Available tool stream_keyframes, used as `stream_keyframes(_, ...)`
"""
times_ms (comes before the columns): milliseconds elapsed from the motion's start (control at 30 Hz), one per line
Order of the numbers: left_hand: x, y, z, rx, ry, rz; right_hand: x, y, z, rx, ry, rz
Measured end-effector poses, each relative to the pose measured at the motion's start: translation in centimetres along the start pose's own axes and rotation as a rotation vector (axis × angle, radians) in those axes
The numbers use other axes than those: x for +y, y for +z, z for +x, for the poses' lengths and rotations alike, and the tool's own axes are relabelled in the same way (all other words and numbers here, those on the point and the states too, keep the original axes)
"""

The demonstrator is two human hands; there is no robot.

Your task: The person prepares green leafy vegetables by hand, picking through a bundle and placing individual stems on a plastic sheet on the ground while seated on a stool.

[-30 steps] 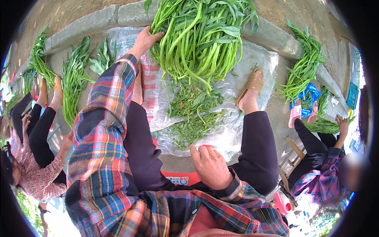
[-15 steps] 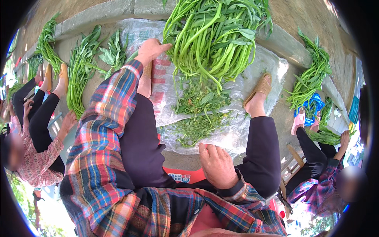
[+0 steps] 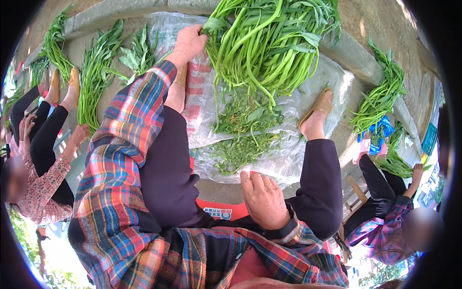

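A large heap of water spinach [image 3: 269, 48], with long pale-green stems and narrow leaves, lies on a clear plastic sheet in front of me. At the heap's left edge, my left hand [image 3: 189, 43] is closed in a pinch, with a motion-blurred water spinach sprig [image 3: 215, 24] at its fingertips. My right hand [image 3: 265, 200] rests by my right thigh, fingers curled under; what they hold, if anything, is hidden. Between my feet, short trimmings and loose leaves [image 3: 243, 149] are scattered over the plastic sheet [image 3: 202, 123].
Further bunches of greens lie at left [image 3: 98, 72] and right [image 3: 382, 96]. A person [image 3: 43, 178] sits at far left, another [image 3: 385, 226] at far right with greens in hand. A concrete kerb [image 3: 115, 14] curves behind the heap. I sit above a red plastic seat [image 3: 224, 209].
My left hand has moved farther away along the heap's left edge, and a blurred sprig now shows at its fingertips. My right hand stays almost where it was. The view has shifted slightly.
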State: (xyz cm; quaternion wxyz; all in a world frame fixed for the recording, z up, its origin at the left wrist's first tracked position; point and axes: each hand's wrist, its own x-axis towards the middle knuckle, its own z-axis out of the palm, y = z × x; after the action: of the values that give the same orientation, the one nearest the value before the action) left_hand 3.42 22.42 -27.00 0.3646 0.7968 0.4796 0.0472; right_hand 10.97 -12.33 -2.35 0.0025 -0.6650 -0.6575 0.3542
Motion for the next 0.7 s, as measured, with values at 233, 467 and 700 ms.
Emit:
stream_keyframes(233,2.3,-1.9,2.4,0.123,0.217,0.1,-0.3,0.0,0.2,-0.074,0.046,0.053)
stream_keyframes(467,4.9,-2.5,2.7,0.133,-0.024,-0.195,-0.2,0.3,0.1,-0.019,0.002,0.004)
stream_keyframes(700,-1.9,-0.5,-1.3,-0.155,-0.22,0.016,0.0,0.0,0.1,-0.011,0.017,-0.026)
